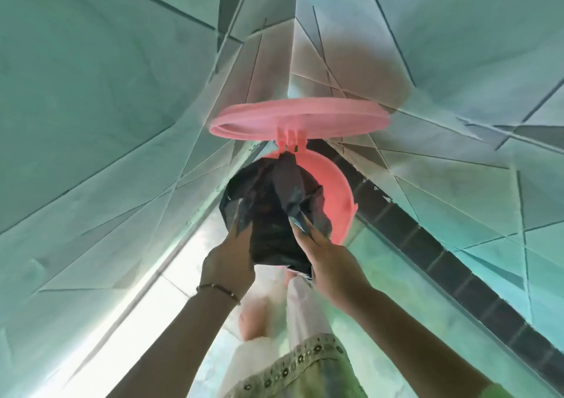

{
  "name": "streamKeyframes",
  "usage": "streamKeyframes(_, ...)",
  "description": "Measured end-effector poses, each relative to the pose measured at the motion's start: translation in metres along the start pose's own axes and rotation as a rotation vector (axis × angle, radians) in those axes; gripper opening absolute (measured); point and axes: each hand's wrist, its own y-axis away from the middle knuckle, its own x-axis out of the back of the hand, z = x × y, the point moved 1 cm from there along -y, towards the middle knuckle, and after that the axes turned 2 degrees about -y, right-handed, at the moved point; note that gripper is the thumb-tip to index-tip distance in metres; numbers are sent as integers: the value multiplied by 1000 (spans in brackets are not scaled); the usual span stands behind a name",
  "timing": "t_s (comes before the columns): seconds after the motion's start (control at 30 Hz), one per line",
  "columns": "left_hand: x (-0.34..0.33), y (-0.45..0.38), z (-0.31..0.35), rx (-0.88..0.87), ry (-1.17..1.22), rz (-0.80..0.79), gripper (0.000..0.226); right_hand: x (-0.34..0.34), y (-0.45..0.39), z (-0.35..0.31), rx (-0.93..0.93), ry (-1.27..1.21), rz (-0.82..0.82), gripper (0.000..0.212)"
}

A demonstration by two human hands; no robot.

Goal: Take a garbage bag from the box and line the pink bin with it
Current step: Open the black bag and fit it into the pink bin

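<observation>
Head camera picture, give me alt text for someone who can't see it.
Both hands, left hand and right hand, hold a black garbage bag over the open pink bin, its hinged lid raised, in a pale tiled corner.

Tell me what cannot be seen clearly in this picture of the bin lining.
- Head view: the bin body is hidden under the bag.
- The left hand fingertips are covered by bag folds.
- The right hand fingertips are blurred against the bag.
- The box is not in view.
- The lid is blurred.

walls (100, 92): pale tiles, thin dark lines | floor (393, 260): glossy, light | dark tile band (451, 263): along right wall base
</observation>
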Motion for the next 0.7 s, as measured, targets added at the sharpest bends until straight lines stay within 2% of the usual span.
streamKeyframes(0.1,-3,-10,-1,89,151,119,66,0,-6,-4,161,22,118,102)
streamKeyframes(0.17,-4,-11,1,37,223,195,65,3,-8,5,134,2,185,96)
streamKeyframes(0.3,2,1,17,-252,207,380,60,17,-5,49,-134,30,353,88)
streamKeyframes(0.43,8,3,26,-302,304,442,53,28,9,84,-414,1,455,85)
streamKeyframes(0.53,-3,0,24,-303,324,378,52,16,15,83,-295,23,442,92)
streamKeyframes(0.63,-20,-8,15,-267,224,308,46,-7,17,73,-99,-12,285,90)
streamKeyframes(0.7,-25,-15,3,-55,173,212,45,-20,16,72,-52,1,222,81)
